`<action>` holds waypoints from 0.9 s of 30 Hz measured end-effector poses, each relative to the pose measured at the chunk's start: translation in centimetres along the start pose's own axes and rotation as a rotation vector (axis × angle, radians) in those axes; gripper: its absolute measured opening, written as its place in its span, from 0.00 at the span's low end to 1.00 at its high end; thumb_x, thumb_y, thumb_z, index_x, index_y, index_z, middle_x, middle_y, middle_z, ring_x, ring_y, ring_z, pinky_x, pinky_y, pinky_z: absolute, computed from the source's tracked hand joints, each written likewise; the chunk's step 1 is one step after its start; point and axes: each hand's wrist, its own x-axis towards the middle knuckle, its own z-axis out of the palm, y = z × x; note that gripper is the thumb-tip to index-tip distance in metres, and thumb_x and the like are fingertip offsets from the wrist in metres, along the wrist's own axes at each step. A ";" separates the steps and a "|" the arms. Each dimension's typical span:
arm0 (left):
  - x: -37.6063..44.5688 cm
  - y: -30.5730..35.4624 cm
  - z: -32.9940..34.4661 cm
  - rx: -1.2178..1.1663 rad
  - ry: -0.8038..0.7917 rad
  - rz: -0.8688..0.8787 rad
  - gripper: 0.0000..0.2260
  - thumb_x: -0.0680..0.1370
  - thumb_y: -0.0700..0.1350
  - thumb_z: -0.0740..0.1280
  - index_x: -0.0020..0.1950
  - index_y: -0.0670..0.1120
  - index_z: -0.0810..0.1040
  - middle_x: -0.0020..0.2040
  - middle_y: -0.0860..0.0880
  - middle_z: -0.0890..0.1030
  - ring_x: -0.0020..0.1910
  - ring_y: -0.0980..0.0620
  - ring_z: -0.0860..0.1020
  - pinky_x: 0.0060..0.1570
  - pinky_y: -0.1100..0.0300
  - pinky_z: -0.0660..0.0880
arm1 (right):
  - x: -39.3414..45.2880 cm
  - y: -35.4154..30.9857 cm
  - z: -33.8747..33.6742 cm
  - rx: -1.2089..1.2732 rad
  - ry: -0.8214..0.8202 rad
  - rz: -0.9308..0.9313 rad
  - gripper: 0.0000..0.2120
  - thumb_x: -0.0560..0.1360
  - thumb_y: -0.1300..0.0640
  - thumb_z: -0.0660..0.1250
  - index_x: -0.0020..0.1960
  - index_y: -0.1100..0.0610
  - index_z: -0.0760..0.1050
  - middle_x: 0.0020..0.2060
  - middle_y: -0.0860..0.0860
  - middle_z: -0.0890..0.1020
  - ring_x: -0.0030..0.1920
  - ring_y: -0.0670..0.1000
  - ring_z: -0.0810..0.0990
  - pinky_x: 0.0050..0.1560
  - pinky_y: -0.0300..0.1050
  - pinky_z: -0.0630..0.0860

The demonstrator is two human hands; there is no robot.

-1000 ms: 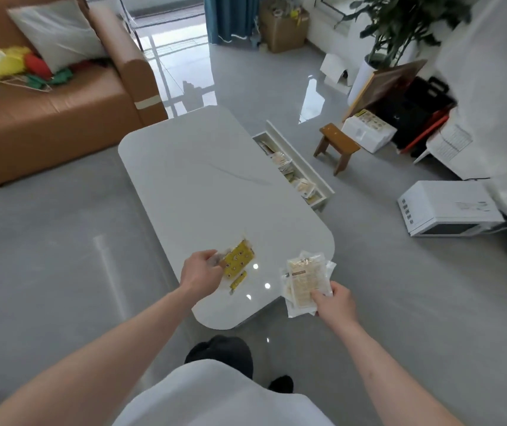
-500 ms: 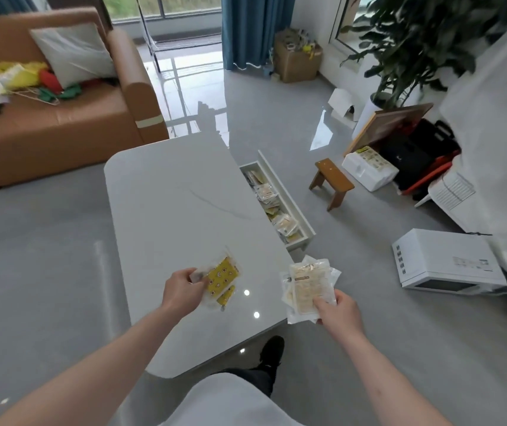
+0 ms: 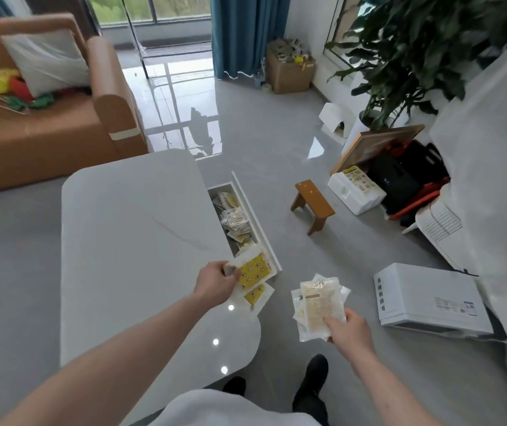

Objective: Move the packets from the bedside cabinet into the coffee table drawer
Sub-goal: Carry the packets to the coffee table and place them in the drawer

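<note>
Left hand grips yellow packets over the open drawer's near end, right hand clutching pale packets just beside.

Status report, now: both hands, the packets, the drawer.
Left hand grips yellow packets at the near end of the open drawer. Right hand holds pale packets above the floor. Drawer already holds packets; nothing blocks it.

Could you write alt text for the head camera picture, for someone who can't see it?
A person's left hand holds yellow packets by the near end of an open drawer in a white coffee table, while the right hand holds pale packets over the floor. More packets lie in the drawer.
</note>
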 end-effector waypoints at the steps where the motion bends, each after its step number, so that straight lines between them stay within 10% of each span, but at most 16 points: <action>1: 0.6 0.5 0.8 -0.008 0.018 -0.019 0.10 0.80 0.51 0.69 0.40 0.49 0.82 0.40 0.51 0.83 0.37 0.51 0.80 0.34 0.58 0.75 | 1.6 -0.3 -0.7 -0.020 -0.025 -0.007 0.04 0.77 0.57 0.70 0.48 0.50 0.84 0.41 0.45 0.87 0.36 0.46 0.86 0.31 0.37 0.78; 12: 3.4 4.2 7.2 -0.192 0.293 -0.288 0.11 0.80 0.55 0.70 0.45 0.49 0.83 0.44 0.50 0.84 0.44 0.50 0.82 0.39 0.57 0.76 | 19.5 -6.6 -8.9 -0.288 -0.242 -0.132 0.06 0.74 0.57 0.68 0.44 0.50 0.83 0.39 0.46 0.86 0.41 0.52 0.86 0.43 0.53 0.85; 27: 13.1 4.3 8.9 -0.266 0.380 -0.515 0.16 0.80 0.51 0.71 0.44 0.38 0.81 0.43 0.40 0.84 0.38 0.46 0.79 0.37 0.56 0.74 | 32.9 -21.0 -1.6 -0.498 -0.502 -0.260 0.04 0.79 0.59 0.69 0.47 0.53 0.81 0.42 0.51 0.86 0.42 0.53 0.85 0.38 0.51 0.82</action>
